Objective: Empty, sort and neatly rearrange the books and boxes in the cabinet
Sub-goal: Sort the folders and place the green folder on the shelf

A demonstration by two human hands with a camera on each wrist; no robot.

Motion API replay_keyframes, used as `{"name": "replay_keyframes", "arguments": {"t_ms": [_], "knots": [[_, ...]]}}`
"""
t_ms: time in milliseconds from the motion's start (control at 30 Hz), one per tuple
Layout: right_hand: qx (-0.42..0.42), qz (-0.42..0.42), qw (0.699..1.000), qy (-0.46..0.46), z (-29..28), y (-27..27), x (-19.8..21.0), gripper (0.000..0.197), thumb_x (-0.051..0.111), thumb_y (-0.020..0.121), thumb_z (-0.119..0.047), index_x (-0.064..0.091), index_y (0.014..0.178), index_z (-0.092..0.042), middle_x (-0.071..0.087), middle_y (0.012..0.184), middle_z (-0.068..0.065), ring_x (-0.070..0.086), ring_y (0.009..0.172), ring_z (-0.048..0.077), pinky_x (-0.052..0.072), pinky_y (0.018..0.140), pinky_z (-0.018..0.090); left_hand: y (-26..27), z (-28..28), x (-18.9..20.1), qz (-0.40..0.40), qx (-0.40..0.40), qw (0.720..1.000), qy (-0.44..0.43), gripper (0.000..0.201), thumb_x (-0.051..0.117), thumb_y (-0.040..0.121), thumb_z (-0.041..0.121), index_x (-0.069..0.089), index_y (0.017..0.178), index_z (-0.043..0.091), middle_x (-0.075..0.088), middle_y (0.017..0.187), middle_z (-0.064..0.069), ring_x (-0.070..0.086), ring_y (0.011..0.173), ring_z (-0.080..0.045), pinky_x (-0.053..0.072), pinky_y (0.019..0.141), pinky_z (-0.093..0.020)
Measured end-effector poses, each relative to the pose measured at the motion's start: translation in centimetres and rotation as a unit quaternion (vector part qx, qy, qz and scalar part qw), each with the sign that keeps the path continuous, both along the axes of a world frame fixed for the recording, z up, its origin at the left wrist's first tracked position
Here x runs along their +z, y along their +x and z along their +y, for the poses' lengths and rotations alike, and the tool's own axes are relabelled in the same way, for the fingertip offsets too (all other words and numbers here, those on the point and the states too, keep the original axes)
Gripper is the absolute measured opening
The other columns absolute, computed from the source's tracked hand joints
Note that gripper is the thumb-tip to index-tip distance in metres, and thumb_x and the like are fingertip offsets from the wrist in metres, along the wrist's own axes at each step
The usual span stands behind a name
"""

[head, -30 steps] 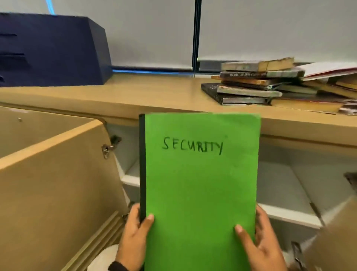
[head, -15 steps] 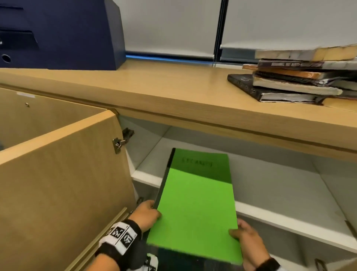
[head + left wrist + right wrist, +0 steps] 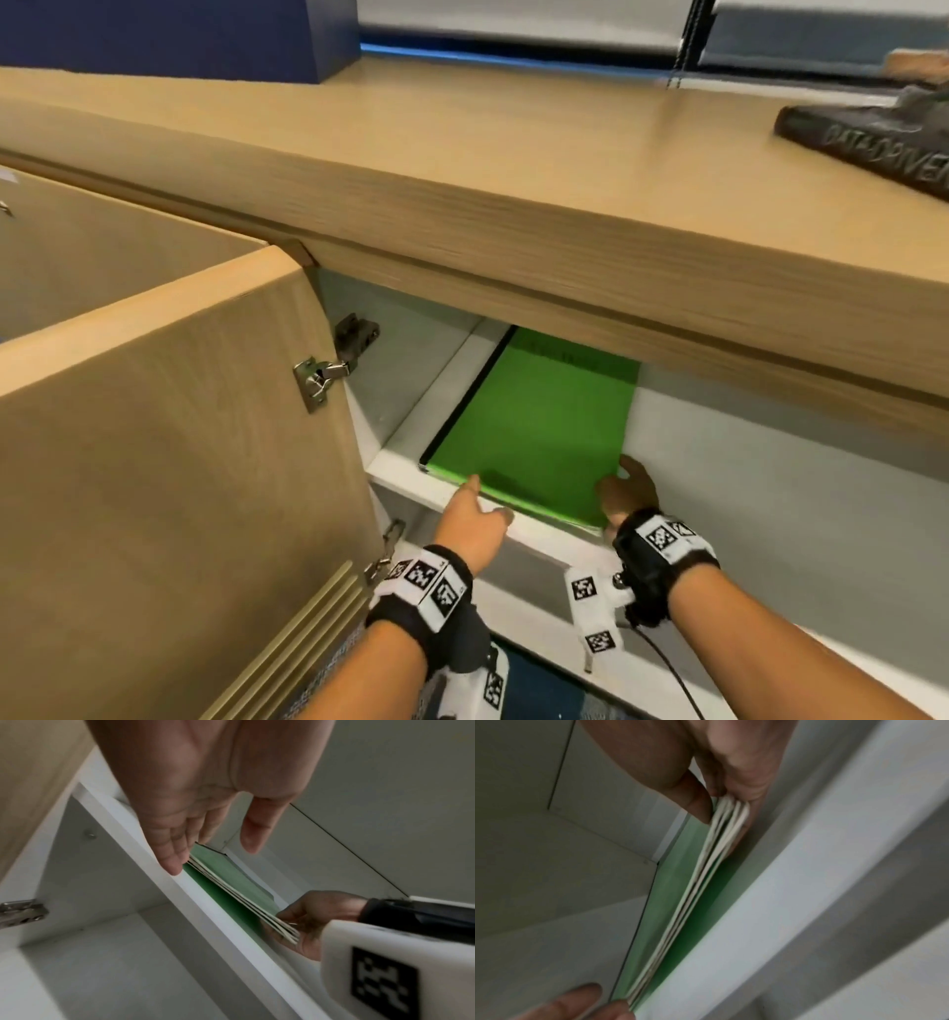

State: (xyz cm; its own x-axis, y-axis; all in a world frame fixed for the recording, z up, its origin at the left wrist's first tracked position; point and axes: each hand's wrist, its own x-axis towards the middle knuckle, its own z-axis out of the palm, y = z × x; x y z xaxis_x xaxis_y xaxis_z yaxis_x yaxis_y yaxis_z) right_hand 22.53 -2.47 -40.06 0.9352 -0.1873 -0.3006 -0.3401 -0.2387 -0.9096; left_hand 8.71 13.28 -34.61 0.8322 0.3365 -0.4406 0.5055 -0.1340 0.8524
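A green book point(image 3: 539, 421) with a black spine lies flat on the cabinet's upper white shelf point(image 3: 770, 488), close to the left wall. My left hand point(image 3: 475, 514) is flat, and its straight fingertips point(image 3: 177, 862) touch the book's near edge point(image 3: 231, 882). My right hand point(image 3: 624, 493) pinches the book's near right corner, thumb on top and fingers beneath point(image 3: 721, 807). The page edges point(image 3: 680, 902) show in the right wrist view, slightly lifted off the shelf front. The book's far end is shaded under the countertop.
The open wooden cabinet door point(image 3: 179, 488) stands at the left on a metal hinge point(image 3: 323, 380). The wooden countertop point(image 3: 513, 180) overhangs the shelf. On it sit a dark book point(image 3: 873, 139) at the far right and a blue box point(image 3: 179, 31) at the back left.
The green book went from upright in both hands in front of the cabinet to flat and deep on the upper shelf. My left hand has let go and straightened.
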Motion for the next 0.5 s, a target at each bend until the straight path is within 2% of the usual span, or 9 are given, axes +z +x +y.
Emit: {"name": "replay_keyframes", "arguments": {"t_ms": [67, 100, 133, 200, 233, 267, 367, 500], "knots": [[0.028, 0.013, 0.999, -0.024, 1.2, 0.4, 1.4, 0.046, 0.046, 0.084, 0.004, 0.059, 0.126, -0.011, 0.064, 0.124, 0.017, 0.062, 0.109, 0.035, 0.05, 0.096, 0.045, 1.5, 0.3, -0.4, 0.003, 0.001, 1.0, -0.006, 0.077, 0.061, 0.092, 0.019, 0.017, 0.153, 0.007, 0.027, 0.157, -0.01, 0.027, 0.145, -0.023, 0.024, 0.118, -0.035], [0.046, 0.022, 0.998, -0.041, 1.8, 0.7, 1.9, 0.043, 0.045, 0.087, 0.004, 0.059, 0.126, -0.009, 0.062, 0.126, 0.016, 0.06, 0.112, 0.035, 0.048, 0.097, 0.037, 2.2, 0.7, -0.6, 0.007, 0.005, 1.0, -0.007, 0.078, 0.063, 0.089, 0.021, 0.02, 0.153, 0.007, 0.032, 0.155, -0.009, 0.031, 0.143, -0.023, 0.026, 0.117, -0.034], [0.063, 0.026, 0.996, -0.06, 2.2, 1.0, 2.3, 0.042, 0.045, 0.089, 0.003, 0.058, 0.127, -0.007, 0.061, 0.127, 0.016, 0.058, 0.115, 0.034, 0.045, 0.093, 0.03, 2.7, 1.1, -0.7, 0.006, 0.011, 1.0, -0.011, 0.078, 0.065, 0.086, 0.024, 0.025, 0.151, 0.007, 0.041, 0.149, -0.006, 0.036, 0.14, -0.022, 0.028, 0.115, -0.03], [0.088, 0.026, 0.992, -0.083, 3.1, 1.5, 2.7, 0.041, 0.044, 0.09, 0.003, 0.057, 0.129, -0.005, 0.059, 0.13, 0.017, 0.056, 0.118, 0.033, 0.04, 0.087, 0.025, 3.6, 1.9, -1.2, -0.004, 0.028, 1.0, -0.009, 0.068, 0.065, 0.086, 0.02, 0.035, 0.145, 0.006, 0.048, 0.129, 0.004, 0.043, 0.134, -0.021, 0.028, 0.104, -0.02], [0.099, 0.025, 0.991, -0.086, 3.6, 1.7, 2.9, 0.042, 0.043, 0.09, 0.003, 0.056, 0.129, -0.005, 0.059, 0.13, 0.018, 0.056, 0.118, 0.033, 0.041, 0.088, 0.025, 3.9, 2.2, -1.4, -0.004, 0.038, 0.999, -0.011, 0.062, 0.064, 0.088, 0.015, 0.037, 0.144, 0.007, 0.049, 0.127, 0.003, 0.044, 0.132, -0.021, 0.028, 0.099, -0.018], [0.109, 0.023, 0.99, -0.09, 4.1, 2.0, 2.6, 0.043, 0.043, 0.09, 0.002, 0.056, 0.13, -0.006, 0.06, 0.13, 0.018, 0.057, 0.118, 0.033, 0.043, 0.092, 0.027, 4.1, 2.4, -1.7, -0.006, 0.044, 0.999, -0.01, 0.063, 0.063, 0.089, 0.012, 0.036, 0.145, 0.008, 0.05, 0.131, 0.0, 0.044, 0.132, -0.021, 0.028, 0.098, -0.017], [0.114, 0.028, 0.989, -0.093, 4.9, 2.6, 1.9, 0.045, 0.044, 0.088, 0.002, 0.057, 0.13, -0.007, 0.062, 0.128, 0.017, 0.059, 0.116, 0.033, 0.046, 0.096, 0.031, 4.2, 2.7, -2.2, -0.018, 0.054, 0.998, -0.01, 0.076, 0.066, 0.083, 0.017, 0.03, 0.149, 0.01, 0.045, 0.144, -0.001, 0.041, 0.136, -0.019, 0.029, 0.11, -0.023], [0.143, 0.052, 0.981, -0.122, 5.2, 3.2, 2.3, 0.044, 0.048, 0.087, -0.005, 0.056, 0.129, -0.01, 0.06, 0.13, 0.013, 0.058, 0.117, 0.034, 0.047, 0.099, 0.039, 4.5, 2.5, -2.2, -0.026, 0.069, 0.997, -0.022, 0.07, 0.061, 0.089, 0.004, 0.027, 0.15, 0.008, 0.045, 0.144, -0.003, 0.038, 0.138, -0.018, 0.026, 0.107, -0.02]]}}
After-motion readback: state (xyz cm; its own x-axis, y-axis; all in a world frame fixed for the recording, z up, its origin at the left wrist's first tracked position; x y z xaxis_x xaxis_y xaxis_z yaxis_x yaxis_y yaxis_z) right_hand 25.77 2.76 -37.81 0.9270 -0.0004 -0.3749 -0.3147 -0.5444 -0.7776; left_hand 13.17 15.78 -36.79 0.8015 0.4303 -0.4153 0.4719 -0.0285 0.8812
